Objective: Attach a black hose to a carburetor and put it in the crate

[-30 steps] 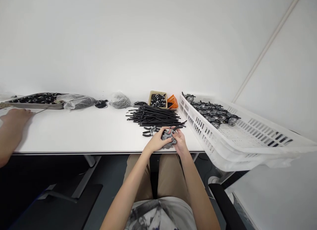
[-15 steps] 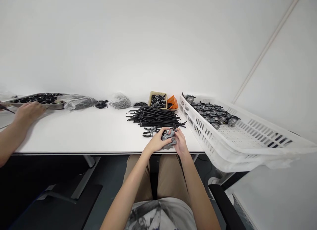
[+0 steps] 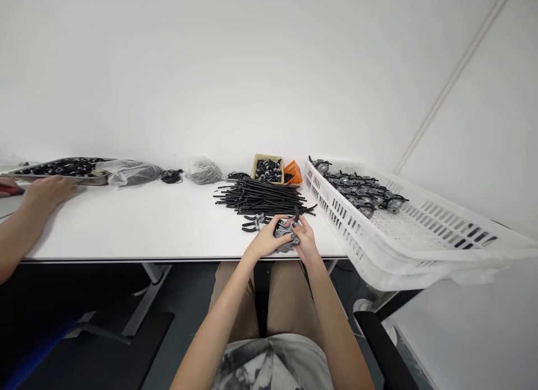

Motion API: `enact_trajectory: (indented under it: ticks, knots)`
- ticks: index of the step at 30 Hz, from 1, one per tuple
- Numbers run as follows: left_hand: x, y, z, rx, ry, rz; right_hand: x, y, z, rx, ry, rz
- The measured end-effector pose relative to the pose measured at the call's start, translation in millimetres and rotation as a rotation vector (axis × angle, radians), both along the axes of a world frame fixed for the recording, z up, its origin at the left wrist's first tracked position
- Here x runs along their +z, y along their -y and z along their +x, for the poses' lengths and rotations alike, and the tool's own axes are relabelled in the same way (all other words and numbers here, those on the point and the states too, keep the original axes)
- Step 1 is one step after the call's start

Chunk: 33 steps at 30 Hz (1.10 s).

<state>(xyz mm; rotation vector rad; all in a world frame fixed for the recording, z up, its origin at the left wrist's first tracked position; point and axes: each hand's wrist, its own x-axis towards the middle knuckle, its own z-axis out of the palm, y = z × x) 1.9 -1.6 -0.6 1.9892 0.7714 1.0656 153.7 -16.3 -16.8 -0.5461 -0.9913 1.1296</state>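
At the table's front edge both my hands are closed around a small grey part (image 3: 284,231) with a short black tube (image 3: 296,213) standing up from it. My left hand (image 3: 265,240) grips its left side, thumb across the front. On the other side my right hand (image 3: 306,241) has its fingertips on the part, near the tube. Just left of my hands lies another grey piece with black tube ends (image 3: 254,222). Behind them is a heap of black tubes (image 3: 263,197). The underside of the held part is hidden by my fingers.
A white slotted crate (image 3: 395,238) holding several grey assemblies (image 3: 361,191) stands to the right. Behind the tubes are a beige bin (image 3: 253,168) and an orange basket (image 3: 296,170). Plastic bags (image 3: 204,170) lie along the wall. A co-worker's hand (image 3: 48,193) rests by a metal tray (image 3: 94,181) at left.
The black tube at the grey part now stands up more visibly beside my right fingers. My hands have barely shifted. At far left, a red-handled tool has come into view by the co-worker.
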Motion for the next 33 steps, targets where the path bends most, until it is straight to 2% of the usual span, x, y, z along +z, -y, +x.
enact_trajectory:
  ticks: [33]
  knots:
    - [0.3,-0.3,-0.3,0.016,-0.022,-0.017,2.9,1.1,-2.5,0.037,-0.056,-0.016]
